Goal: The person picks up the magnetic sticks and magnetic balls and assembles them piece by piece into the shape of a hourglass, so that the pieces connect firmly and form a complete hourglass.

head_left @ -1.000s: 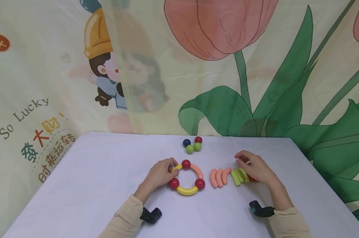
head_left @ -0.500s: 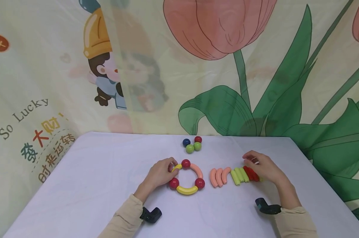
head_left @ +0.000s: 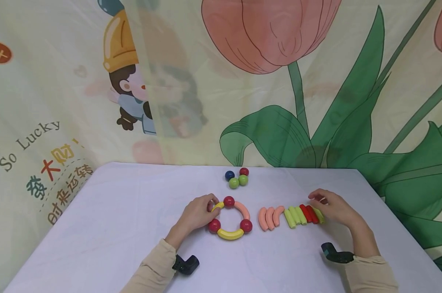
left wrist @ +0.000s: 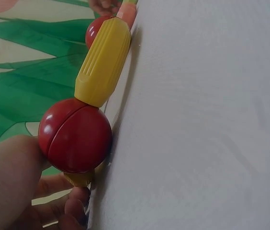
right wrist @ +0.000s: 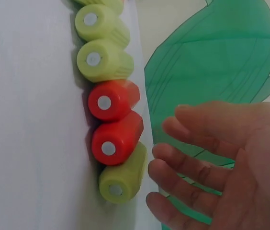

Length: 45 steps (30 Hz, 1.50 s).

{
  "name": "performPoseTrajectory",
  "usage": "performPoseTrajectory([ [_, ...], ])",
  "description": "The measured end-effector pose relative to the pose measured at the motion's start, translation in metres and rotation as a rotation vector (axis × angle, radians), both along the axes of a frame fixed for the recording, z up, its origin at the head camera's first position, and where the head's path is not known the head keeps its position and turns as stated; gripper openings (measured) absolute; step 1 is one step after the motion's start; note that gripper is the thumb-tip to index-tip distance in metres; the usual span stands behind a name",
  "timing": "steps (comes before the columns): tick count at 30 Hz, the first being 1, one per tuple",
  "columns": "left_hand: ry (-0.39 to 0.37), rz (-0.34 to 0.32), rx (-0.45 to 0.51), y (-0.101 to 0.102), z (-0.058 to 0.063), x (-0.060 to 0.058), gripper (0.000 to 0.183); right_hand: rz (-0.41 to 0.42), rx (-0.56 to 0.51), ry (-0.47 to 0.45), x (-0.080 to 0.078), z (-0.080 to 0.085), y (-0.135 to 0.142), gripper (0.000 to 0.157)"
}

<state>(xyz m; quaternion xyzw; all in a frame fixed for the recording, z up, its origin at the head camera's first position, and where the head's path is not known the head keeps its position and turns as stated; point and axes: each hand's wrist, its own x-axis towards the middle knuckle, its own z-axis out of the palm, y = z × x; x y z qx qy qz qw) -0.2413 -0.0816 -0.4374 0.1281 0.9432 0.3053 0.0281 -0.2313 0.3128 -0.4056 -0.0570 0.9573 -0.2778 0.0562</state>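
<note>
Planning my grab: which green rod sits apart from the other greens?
The right-end green rod; two red rods separate it from the other three greens.

Printed hangings (head_left: pixel 272 36) back this white tabletop (head_left: pixel 114 215); room type unclear.

- Ahead of us, a pale backdrop (head_left: pixel 243 93) fills the space behind the table (head_left: pixel 96 232).
- On it we see a large pink tulip (head_left: pixel 272 36) above broad green leaves (head_left: pixel 287 130).
- Further left we find a cartoon figure (head_left: pixel 127 97) in a yellow cap, partly veiled by an overlapping pale layer.
- At far left we read "So Lucky" (head_left: pixel 29 142) above colourful Chinese characters (head_left: pixel 49 169).
- We see a smooth, whitish tabletop under soft, even light.
</note>
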Motion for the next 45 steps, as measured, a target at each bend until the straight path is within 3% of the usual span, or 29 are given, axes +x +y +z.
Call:
performPoseTrajectory([
  [14,-0.009,0.008,-0.006,0.000,0.000,0.000,0.023,0.048,-0.004,-0.203,0.003,-0.001,0.017,0.033],
  [21,-0.011,0.005,0.000,0.000,0.000,0.000,0.023,0.070,0.002,-0.185,0.004,0.000,0.016,0.033],
  [45,-0.008,0.001,-0.003,0.000,-0.001,0.000,0.023,-0.018,-0.033,-0.100,0.004,0.002,0.011,0.032],
])
